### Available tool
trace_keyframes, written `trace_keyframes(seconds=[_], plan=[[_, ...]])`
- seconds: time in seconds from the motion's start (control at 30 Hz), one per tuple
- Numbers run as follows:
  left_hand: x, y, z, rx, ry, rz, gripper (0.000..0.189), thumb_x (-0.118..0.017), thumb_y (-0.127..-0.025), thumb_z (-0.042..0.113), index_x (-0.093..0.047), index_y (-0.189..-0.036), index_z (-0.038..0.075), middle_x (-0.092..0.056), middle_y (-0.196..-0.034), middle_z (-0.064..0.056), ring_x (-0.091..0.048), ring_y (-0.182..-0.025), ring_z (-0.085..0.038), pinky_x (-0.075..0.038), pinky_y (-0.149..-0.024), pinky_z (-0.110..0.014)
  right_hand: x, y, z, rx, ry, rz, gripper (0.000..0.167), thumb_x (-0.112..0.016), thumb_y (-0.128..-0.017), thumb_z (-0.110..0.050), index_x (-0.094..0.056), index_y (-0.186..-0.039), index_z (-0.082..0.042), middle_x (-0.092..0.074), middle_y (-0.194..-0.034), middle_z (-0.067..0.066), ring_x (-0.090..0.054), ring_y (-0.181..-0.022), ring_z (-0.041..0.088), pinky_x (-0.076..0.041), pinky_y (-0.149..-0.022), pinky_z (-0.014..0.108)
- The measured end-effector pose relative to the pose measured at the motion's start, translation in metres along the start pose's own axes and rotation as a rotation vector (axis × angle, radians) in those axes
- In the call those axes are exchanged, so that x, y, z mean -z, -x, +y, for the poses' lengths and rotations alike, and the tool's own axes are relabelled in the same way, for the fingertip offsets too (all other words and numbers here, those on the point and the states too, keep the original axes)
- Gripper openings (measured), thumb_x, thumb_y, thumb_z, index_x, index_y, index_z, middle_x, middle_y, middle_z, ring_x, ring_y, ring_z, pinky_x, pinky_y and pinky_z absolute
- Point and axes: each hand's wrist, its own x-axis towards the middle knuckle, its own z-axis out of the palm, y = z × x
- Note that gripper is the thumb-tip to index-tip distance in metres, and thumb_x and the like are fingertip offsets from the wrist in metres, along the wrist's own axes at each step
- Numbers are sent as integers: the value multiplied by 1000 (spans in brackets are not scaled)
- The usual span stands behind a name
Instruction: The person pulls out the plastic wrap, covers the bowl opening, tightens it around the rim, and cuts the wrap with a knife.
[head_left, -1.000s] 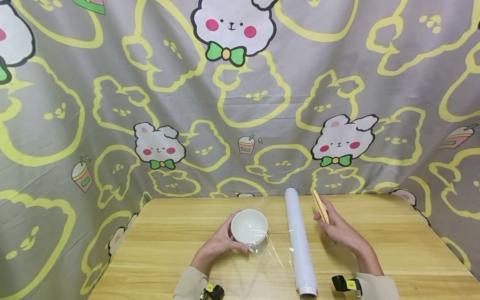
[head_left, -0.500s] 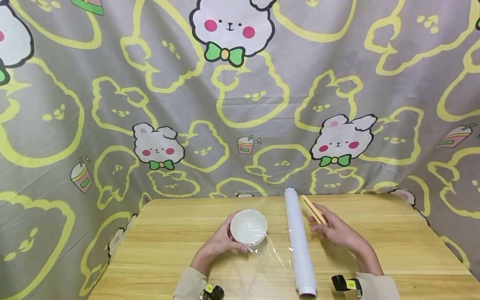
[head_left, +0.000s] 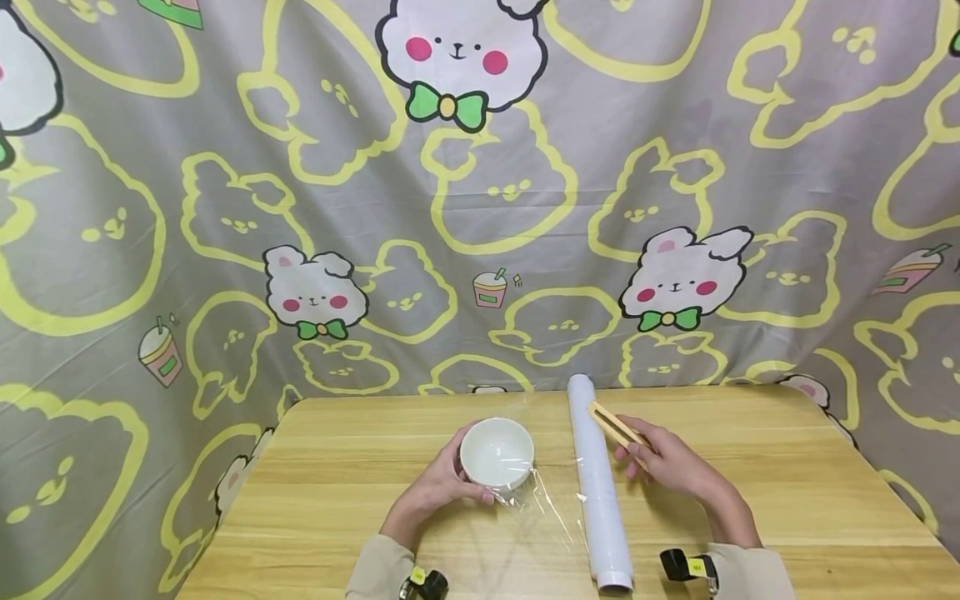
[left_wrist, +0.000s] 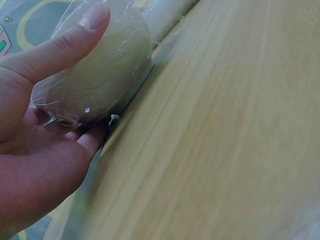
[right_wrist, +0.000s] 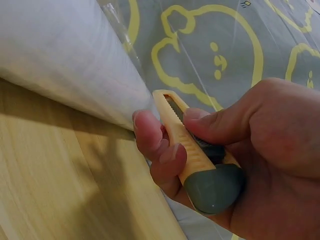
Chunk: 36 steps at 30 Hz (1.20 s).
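Note:
My left hand (head_left: 438, 485) holds a white bowl (head_left: 497, 454) upright near the middle of the table. In the left wrist view the thumb (left_wrist: 75, 42) lies along the bowl's side, over crinkled clear film, with the other fingers partly hidden at its far lower side. Plastic wrap (head_left: 551, 504) stretches from the bowl to a long white roll (head_left: 600, 492) on its right. My right hand (head_left: 671, 458) grips a yellow and grey utility knife (right_wrist: 192, 145), its thumb on the dark slider. The knife's tip is beside the roll, and no blade shows beyond it.
The wooden table (head_left: 337, 467) ends at a grey curtain (head_left: 517, 325) printed with yellow outlines and white rabbits. The roll lies lengthwise between both hands, from near the back edge towards the front. Black devices sit on both wrists.
My right hand has swung the utility knife leftward, so its tip now points over towards the roll instead of upwards. The left hand and the bowl stay in place.

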Motion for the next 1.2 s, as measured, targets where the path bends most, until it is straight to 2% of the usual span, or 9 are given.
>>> trace_keyframes(seconds=[0.13,0.33,0.57,0.87,1.2], plan=[[0,-1,-1,-3,-9,3,115,-89,-63,-13,-27,-158,4,-37,-153,-24,-48,-133,-33,-45,-111,-34,1,0,-1,10,23,25,45,-42,-106,5,-32,-148,16,-63,-89,20,-60,-62,19,-46,-46,24],[0,-1,0,-2,-7,4,116,-90,-63,-11,-26,-158,3,-37,-154,-24,-47,-134,-32,-43,-112,-33,2,0,-1,-27,58,98,39,-44,-109,-5,-39,-146,9,-59,-77,16,-51,-54,11,-41,-44,22],[0,0,2,11,-14,9,117,-91,-63,-11,-26,-159,4,-37,-154,-23,-46,-134,-32,-43,-112,-31,3,2,-4,-76,63,150,37,-46,-110,-14,-44,-142,6,-56,-72,10,-48,-52,11,-42,-45,24],[0,0,1,11,-14,9,116,-89,-62,-13,-26,-159,4,-37,-155,-24,-46,-134,-32,-42,-113,-31,3,1,-3,-92,3,165,34,-47,-110,-16,-46,-138,4,-54,-69,10,-45,-50,10,-37,-44,22],[0,0,0,-14,-14,6,116,-88,-62,-13,-26,-158,4,-36,-154,-24,-47,-134,-35,-43,-112,-34,2,0,-1,-129,-4,164,37,-47,-110,-16,-45,-141,4,-54,-69,9,-45,-52,11,-37,-45,21]])
